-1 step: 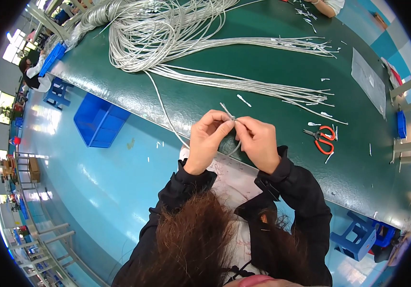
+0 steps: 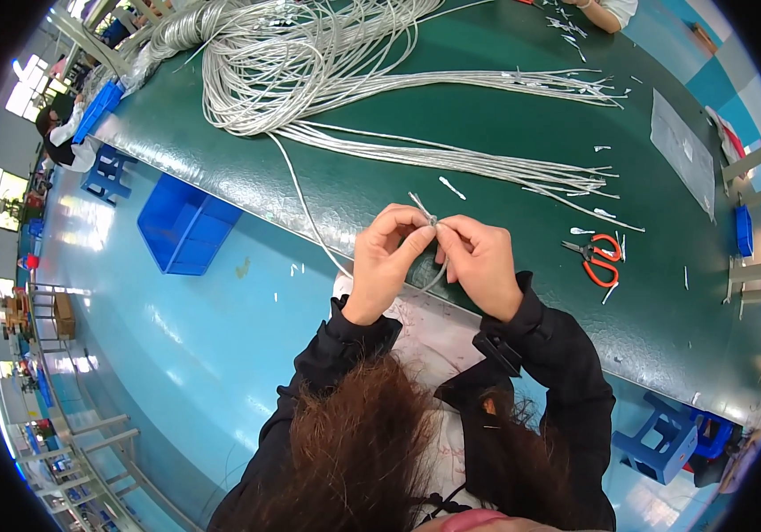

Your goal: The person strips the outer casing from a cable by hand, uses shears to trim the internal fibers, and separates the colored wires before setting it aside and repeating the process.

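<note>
My left hand [image 2: 387,259] and my right hand [image 2: 484,263] meet over the near edge of the green table [image 2: 664,337]. Both pinch the stripped end of a thin silvery-white cable [image 2: 428,215], whose loose strands stick up between my fingertips. The cable loops under my hands and runs along the table's edge toward a large coil of the same cable [image 2: 309,53] at the far left. A bundle of cut cable lengths [image 2: 451,158] lies across the table just beyond my hands.
Red-handled scissors [image 2: 595,257] lie to the right of my right hand. A clear plastic bag [image 2: 683,151] lies at the far right. A blue bin [image 2: 183,226] and a blue stool [image 2: 664,439] stand on the floor. Another person's arm [image 2: 606,11] shows at the far side.
</note>
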`<state>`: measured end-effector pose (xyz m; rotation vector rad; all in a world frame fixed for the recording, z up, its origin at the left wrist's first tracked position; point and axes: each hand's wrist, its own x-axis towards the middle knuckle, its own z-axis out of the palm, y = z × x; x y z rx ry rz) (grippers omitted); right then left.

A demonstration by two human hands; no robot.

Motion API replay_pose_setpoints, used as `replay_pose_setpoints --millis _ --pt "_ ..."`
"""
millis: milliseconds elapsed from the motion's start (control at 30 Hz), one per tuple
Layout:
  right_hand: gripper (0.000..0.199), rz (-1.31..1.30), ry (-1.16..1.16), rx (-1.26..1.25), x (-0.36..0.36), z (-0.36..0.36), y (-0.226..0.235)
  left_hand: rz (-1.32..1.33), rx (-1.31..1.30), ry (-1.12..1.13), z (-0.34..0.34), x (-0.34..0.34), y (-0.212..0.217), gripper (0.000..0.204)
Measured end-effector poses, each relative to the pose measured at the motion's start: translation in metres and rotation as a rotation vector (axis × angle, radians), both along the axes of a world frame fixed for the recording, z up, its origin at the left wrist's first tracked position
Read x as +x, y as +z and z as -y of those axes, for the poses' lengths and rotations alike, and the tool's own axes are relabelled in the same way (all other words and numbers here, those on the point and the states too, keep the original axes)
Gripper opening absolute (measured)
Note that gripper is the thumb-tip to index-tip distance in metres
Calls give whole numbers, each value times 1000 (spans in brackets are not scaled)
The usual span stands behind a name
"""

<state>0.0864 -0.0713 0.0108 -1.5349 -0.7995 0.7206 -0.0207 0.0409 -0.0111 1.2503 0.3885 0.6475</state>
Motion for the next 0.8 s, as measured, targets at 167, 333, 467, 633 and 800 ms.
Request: replay_pose_setpoints --millis 167,333,467,633,800 --pt "9 -201 44 21 7 -1 -5 75 87 12 4 5 -3 9" --pt "15 568 -107 228 5 -8 -22 -28 -72 -8 2 1 1 9" --pt "18 517 -72 236 6 -7 -17 46 163 37 -1 2 1 10" --pt "19 -340 128 47 16 -2 -4 59 801 32 -4 -2 -5 10" --pt "18 -231 113 68 12 -1 -3 106 39 -97 -1 -6 -4 11"
